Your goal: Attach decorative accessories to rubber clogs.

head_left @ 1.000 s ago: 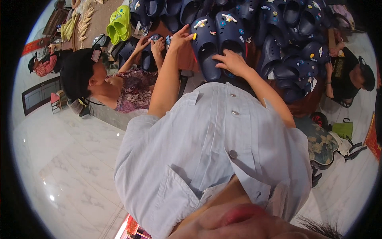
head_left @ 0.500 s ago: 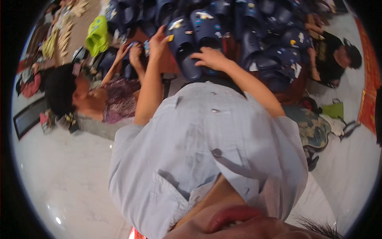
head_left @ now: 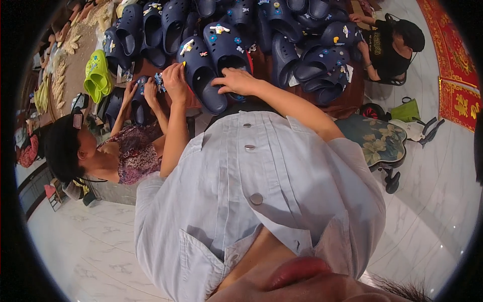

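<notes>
In front of me two navy clogs lie side by side, toes away: a left clog and a right clog, both with white, blue and other small charms on top. My left hand is at the left clog's outer side, fingertips pinched on a small yellow piece. My right hand reaches across the right clog's opening, its fingers bent over the left clog's inner rim near the heel. What its lower fingers touch is hidden.
Many navy clogs crowd the table beyond and to the right. Lime-green clogs stand at the left. A co-worker in a patterned top handles a clog at my left; another in black sits right. A cushioned stool stands near my right.
The view has shifted and sharpened. My left hand has come closer to the left clog's side, its fingers drawn tighter together. My right hand stays at the clogs' openings.
</notes>
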Demonstrator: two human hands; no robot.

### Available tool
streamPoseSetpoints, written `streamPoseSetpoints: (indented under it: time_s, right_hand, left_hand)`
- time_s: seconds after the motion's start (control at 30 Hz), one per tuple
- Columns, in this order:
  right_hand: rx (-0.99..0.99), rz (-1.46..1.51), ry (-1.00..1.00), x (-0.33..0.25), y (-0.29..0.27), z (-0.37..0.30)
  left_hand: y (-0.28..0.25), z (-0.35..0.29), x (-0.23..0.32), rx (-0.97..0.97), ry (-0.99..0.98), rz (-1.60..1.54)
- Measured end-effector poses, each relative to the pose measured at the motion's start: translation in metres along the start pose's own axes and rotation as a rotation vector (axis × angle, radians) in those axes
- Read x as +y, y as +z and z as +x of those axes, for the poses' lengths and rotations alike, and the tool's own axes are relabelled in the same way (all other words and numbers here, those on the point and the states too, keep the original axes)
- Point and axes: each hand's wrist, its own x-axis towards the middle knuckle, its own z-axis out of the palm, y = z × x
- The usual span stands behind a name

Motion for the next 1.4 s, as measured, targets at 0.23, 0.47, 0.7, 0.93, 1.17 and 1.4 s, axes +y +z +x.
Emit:
streamPoseSetpoints:
  time_s: [0.23, 0.47, 0.7, 0.93, 1.17, 1.4]
  right_hand:
    - [-0.007, 0.007, -0.015, -0.001, -0.002, 0.002]
    - [-0.029, 0.016, -0.006, -0.004, -0.005, 0.0]
    - [-0.013, 0.006, 0.002, -0.006, -0.004, -0.003]
    - [-0.004, 0.019, 0.003, -0.004, -0.004, -0.003]
    - [-0.035, 0.03, 0.007, -0.004, -0.01, 0.0]
    - [-0.037, -0.004, -0.047, 0.002, -0.001, 0.005]
  left_hand:
    - [-0.013, -0.004, 0.006, -0.01, 0.045, 0.135]
    - [-0.002, -0.004, 0.006, 0.034, 0.039, 0.141]
    - [0.004, -0.01, -0.001, 0.058, 0.024, 0.01]
    - [-0.017, -0.012, 0.005, -0.14, 0.037, 0.086]
    - [-0.031, 0.004, 0.018, -0.236, 0.169, 0.228]
    - [-0.024, 0.005, -0.012, -0.449, 0.208, 0.344]
